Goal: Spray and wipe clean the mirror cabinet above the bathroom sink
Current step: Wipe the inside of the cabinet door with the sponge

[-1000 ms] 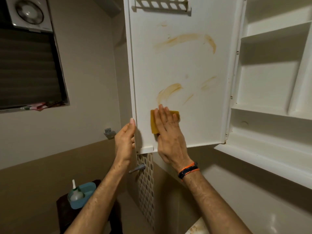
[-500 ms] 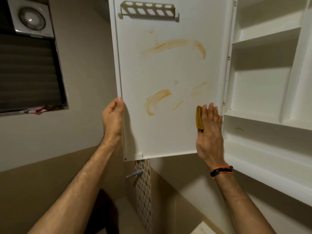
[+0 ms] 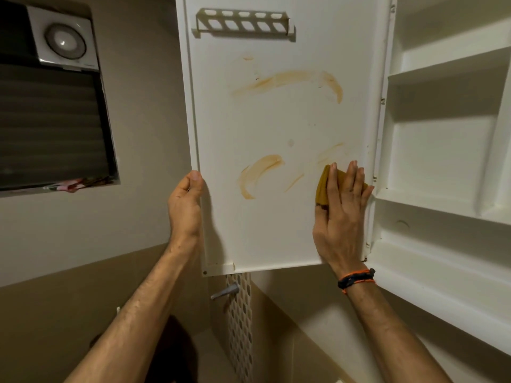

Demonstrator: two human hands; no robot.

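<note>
Mirror cabinet (image 3: 448, 167) of white plastic hangs open on the wall, filling the middle and right of the head view. Far left, a square white exhaust fan (image 3: 65, 41) sits above a dark louvred window (image 3: 52, 125). Next comes the left hand (image 3: 185, 205), its thumb lying along the free edge of the white cabinet door (image 3: 276, 125) while the other fingers go behind the panel (hidden there), so it grips that edge. Across the door's inner face run orange-brown smears (image 3: 287, 82), one long arc in the upper half and shorter curved streaks lower down; a white slotted rack (image 3: 243, 22) is fixed near the door's top. Below the door, a grey metal tap lever (image 3: 225, 291) juts out beside a strip of patterned tile (image 3: 240, 324). Further right, the right hand (image 3: 341, 214) lies flat with straight fingers, pressing a folded mustard-yellow cloth (image 3: 322, 186) against the door's lower right area, close to the hinged side. An orange and black cord bracelet (image 3: 356, 280) circles that wrist. Rightmost, the cabinet's white shelves (image 3: 442, 64) stand bare.
</note>
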